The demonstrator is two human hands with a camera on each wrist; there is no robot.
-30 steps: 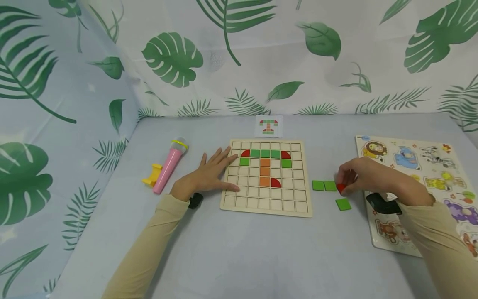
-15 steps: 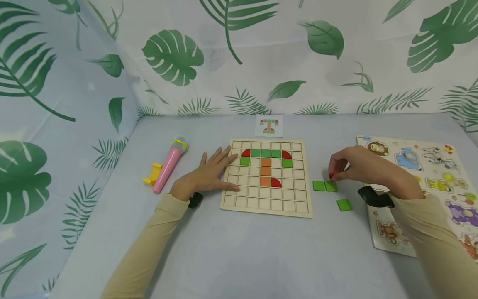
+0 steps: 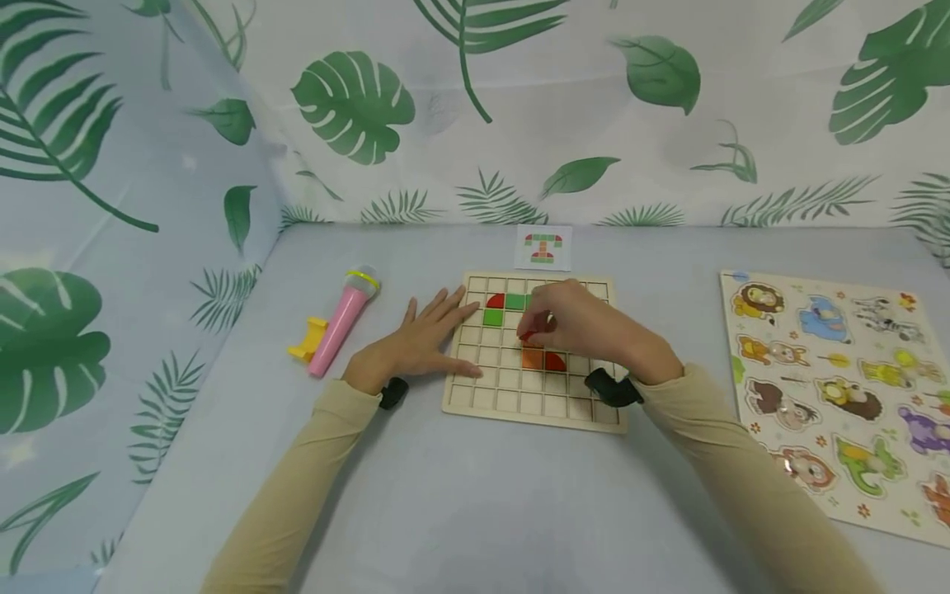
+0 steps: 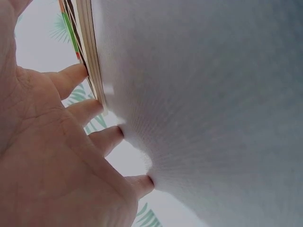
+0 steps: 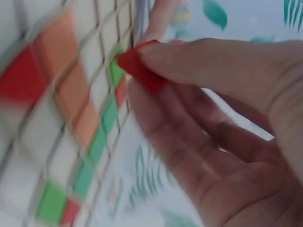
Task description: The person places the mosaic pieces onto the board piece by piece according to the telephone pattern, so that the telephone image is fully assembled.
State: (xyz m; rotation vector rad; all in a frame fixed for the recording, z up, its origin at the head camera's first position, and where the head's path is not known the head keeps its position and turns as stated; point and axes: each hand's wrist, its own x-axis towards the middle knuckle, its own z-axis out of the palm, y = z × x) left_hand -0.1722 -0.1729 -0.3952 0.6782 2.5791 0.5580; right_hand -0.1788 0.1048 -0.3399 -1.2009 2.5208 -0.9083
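My right hand is over the wooden grid board, pinching a red piece between thumb and fingers. Spread flat, my left hand rests at the board's left edge, fingertips and thumb on its margin; the left wrist view shows its fingers along that edge. On the grid lie a red quarter-round tile, a green square tile, an orange square tile and another red quarter-round tile. My right hand covers part of this pattern in the head view.
A small pattern card lies behind the board. To the left are a pink toy microphone and a yellow plastic piece. An animal puzzle board lies at the right. My right forearm hides the spot of the loose green tiles.
My right hand has carried the red piece left from beside the loose green tiles to over the grid board. My left hand stays at the board's edge.
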